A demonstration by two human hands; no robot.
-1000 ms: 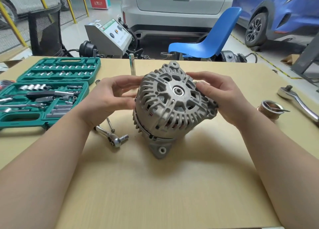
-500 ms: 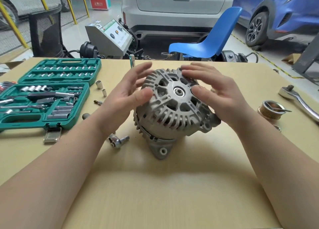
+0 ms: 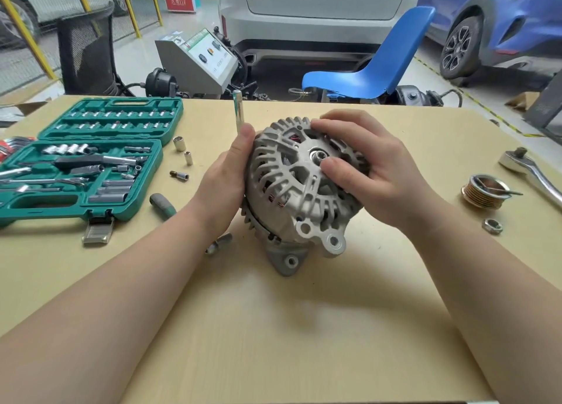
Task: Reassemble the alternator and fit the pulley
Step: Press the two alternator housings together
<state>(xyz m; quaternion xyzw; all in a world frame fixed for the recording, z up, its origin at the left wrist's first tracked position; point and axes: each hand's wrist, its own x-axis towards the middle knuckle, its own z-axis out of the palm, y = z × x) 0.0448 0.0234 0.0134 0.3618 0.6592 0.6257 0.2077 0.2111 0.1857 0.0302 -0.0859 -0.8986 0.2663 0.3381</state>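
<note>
Both hands are on the alternator (image 3: 299,190), which sits mid-desk, tilted, its finned front housing facing up toward the camera. The left hand (image 3: 226,175) cups the housing's left flank, thumb up along the rim. The right hand (image 3: 365,166) lies curled over the top right, thumb pressing the face just beside the bare shaft end (image 3: 317,155). This looks like seating and squaring the housing halves, with no pulley on yet. The pulley (image 3: 483,192) waits near the desk's right edge, its nut (image 3: 492,225) just in front of it and the ratchet (image 3: 530,172) beside it. Next, I reckon: steady the body, reach right, slide the pulley over that shaft.
</note>
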